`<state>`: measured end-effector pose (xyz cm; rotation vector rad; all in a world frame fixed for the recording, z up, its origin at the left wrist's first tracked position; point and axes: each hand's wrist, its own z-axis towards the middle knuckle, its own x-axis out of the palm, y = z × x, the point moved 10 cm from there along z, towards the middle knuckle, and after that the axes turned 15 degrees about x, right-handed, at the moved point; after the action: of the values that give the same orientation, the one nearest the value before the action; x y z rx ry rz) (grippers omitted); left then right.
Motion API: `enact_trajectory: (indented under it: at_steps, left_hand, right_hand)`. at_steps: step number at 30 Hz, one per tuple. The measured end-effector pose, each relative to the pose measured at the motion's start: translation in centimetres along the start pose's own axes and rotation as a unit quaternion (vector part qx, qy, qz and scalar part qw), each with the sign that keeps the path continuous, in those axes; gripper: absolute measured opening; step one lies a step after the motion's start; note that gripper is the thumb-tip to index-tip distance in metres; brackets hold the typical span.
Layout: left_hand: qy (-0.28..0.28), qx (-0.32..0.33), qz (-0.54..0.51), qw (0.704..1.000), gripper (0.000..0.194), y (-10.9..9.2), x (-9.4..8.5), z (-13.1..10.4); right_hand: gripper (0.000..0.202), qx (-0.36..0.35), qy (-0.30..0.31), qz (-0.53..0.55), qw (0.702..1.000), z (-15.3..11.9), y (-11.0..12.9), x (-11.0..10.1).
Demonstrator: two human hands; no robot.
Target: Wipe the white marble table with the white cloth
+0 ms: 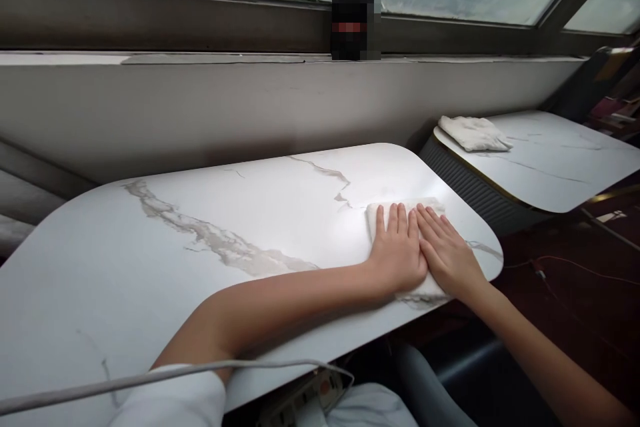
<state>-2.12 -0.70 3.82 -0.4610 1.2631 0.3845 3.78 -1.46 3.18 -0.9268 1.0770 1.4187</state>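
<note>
Folded, squarish white fabric cloth (pixel 430 285) was pressed under the flat, touching left hand (pixel 397 253) and right hand (pixel 450 257), clamped by neither, near the right end of the white, grey-veined, round-cornered marble-look table (pixel 280 213), wiping apparently underway, even pressure seemingly called for next.

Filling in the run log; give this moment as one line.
left hand: flat on cloth | right hand: flat on cloth | cloth: on table | other cloth: on other table
</note>
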Motion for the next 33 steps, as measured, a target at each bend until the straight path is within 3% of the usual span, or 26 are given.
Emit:
enact_trajectory:
  at_steps: [4,11,13,16,20,23,27,30,33]
  left_hand:
    - [0.009,-0.031,0.002,0.999,0.059,5.6,0.4,2.8]
    - [-0.002,-0.133,0.018,0.991,0.056,18.8,0.1,6.5]
    - [-0.009,-0.153,0.025,0.988,0.056,21.1,-0.1,6.7]
    - [-0.014,-0.169,0.034,0.985,0.055,22.5,-0.2,6.9]
    - [-0.013,-0.168,0.04,0.985,0.056,21.6,-0.2,6.4]
    - [-0.015,-0.158,0.044,0.986,0.056,19.0,-0.4,4.9]
    - [-0.011,-0.125,0.038,0.991,0.057,12.8,-0.8,0.8]
    - [-0.003,-0.089,0.016,0.996,0.06,7.3,-1.4,-3.7]
    - [0.0,-0.044,-0.016,0.999,0.063,3.0,-2.2,-8.1]
  right_hand:
    - [0.056,0.034,0.036,-0.013,0.999,6.6,0.2,2.4]
    - [0.055,0.016,0.06,-0.011,0.998,19.7,4.3,6.5]
    - [0.055,0.009,0.061,-0.002,0.998,21.8,5.2,7.2]
    - [0.055,0.005,0.059,0.011,0.998,23.1,5.7,7.6]
    - [0.053,0.003,0.058,0.022,0.998,22.0,5.5,7.3]
    - [0.053,-0.013,0.055,0.03,0.998,19.1,5.4,6.5]
    - [0.055,-0.061,0.04,0.029,0.997,11.6,6.4,4.4]
    - [0.056,-0.066,0.023,0.038,0.997,4.3,7.6,2.0]
    - [0.055,-0.083,0.022,0.05,0.995,-1.9,9.5,0.0]
